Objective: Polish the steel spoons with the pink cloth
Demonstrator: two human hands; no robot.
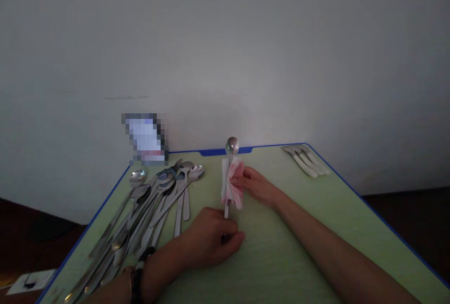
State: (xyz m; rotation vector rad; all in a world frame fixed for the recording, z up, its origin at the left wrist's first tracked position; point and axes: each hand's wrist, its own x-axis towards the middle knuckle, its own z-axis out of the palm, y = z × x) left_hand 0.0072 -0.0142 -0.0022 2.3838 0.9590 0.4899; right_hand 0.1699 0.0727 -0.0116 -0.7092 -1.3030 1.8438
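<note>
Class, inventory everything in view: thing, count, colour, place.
Spoon: one, silver, centre
Cloth: one, pink and white, around spoon's handle
Cutlery pile: many, silver, left
Forks: at least three, white-handled, far right
Pixelated device: one, pale, far left
Table: one, green, blue-edged, foreground
Wall: one, grey, behind
Floor: one, dark, both sides
Unclear item: one, white, lower left
Wristbands: count unclear, dark, left wrist
Left hand: one, bare, on spoon's handle
Right hand: one, bare, on cloth

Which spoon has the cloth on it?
The spoon held by its handle in the left hand; the right hand holds the pink-and-white cloth against it. The other spoons lie left, without cloth.
</note>
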